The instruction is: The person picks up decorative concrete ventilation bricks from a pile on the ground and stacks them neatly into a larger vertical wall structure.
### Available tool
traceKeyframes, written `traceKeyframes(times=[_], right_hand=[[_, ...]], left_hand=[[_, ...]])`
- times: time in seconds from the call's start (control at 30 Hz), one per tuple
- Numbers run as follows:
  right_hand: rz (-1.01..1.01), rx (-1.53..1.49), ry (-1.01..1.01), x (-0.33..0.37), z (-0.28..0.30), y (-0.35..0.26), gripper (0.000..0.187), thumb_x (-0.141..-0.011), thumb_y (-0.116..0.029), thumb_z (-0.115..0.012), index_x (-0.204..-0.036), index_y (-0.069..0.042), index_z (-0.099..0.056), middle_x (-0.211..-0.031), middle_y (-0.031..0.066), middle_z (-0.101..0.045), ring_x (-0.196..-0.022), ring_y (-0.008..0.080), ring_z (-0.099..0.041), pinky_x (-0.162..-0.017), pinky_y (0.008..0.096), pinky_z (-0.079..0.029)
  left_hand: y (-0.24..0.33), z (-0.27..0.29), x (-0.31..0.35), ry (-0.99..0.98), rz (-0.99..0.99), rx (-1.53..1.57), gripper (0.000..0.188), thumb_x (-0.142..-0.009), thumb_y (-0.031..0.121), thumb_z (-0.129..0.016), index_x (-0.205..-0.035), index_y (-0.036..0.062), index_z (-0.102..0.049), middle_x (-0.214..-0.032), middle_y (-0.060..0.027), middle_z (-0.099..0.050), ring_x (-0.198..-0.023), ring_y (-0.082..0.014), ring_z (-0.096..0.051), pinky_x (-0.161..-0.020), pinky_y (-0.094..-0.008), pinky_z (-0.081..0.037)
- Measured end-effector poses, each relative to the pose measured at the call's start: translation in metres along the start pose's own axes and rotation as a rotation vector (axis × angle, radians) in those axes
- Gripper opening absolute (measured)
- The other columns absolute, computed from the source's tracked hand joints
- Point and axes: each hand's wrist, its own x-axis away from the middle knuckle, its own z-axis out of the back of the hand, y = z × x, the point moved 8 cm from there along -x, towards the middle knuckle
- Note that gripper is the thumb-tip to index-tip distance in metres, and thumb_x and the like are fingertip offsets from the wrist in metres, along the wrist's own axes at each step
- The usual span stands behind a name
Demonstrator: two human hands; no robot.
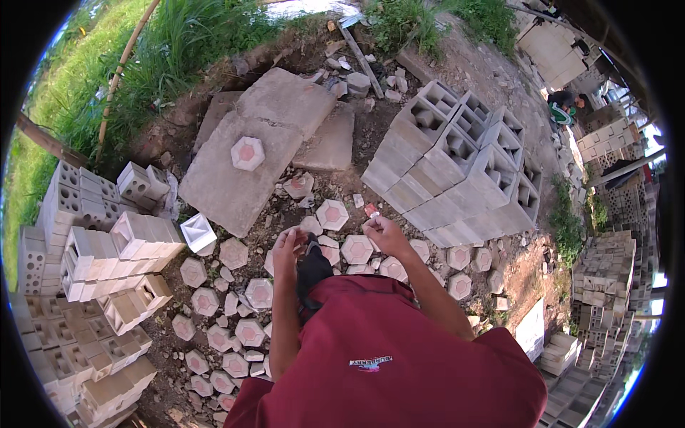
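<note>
My right hand (385, 235) is closed in front of me, thumb and fingers pinched. A small red and white piece (371, 210) shows right at its fingertips, too small to name. To the left, my left hand (288, 247) is raised with its fingers bent together; anything inside them is hidden. Below and around both hands, hexagonal paving blocks with pinkish centres lie on the soil, among them one block (332, 215) between the hands and another (357, 249) nearer me. A single hexagonal block (247, 153) rests on a large concrete slab (242, 185) ahead.
A tall stack of grey hollow blocks (457, 171) stands ahead right. More hollow blocks (128, 250) are piled at the left, beside a white box-shaped piece (198, 232). Rubble and a plank (362, 60) lie at the back. Another person (564, 105) is far off at the upper right.
</note>
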Motion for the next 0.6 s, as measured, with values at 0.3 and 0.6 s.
traceKeyframes(times=[0.3, 0.6], right_hand=[[0.048, -0.244, 0.157, -0.161, 0.063, -0.052, 0.025, -0.088, -0.019, -0.06, -0.098, 0.003, -0.06, -0.085, 0.0084, -0.064, -0.078, 0.0131, -0.061, -0.073, 0.0271, -0.049], [-0.143, -0.588, 0.328, -0.294, 0.135, -0.013, 0.019, -0.092, -0.014, -0.056, -0.101, 0.003, -0.058, -0.087, 0.0066, -0.064, -0.082, 0.0116, -0.061, -0.077, 0.0245, -0.049]], left_hand=[[0.139, -0.075, -0.194, -0.179, -0.087, -0.158, 0.03, -0.095, 0.028, -0.049, -0.109, 0.003, -0.058, -0.1, -0.0065, -0.064, -0.092, -0.0138, -0.06, -0.08, -0.0286, -0.047], [0.157, -0.183, -0.358, -0.239, -0.023, -0.301, 0.028, -0.096, 0.025, -0.05, -0.107, 0.0013, -0.059, -0.098, -0.0061, -0.064, -0.09, -0.0122, -0.059, -0.08, -0.0263, -0.046]])
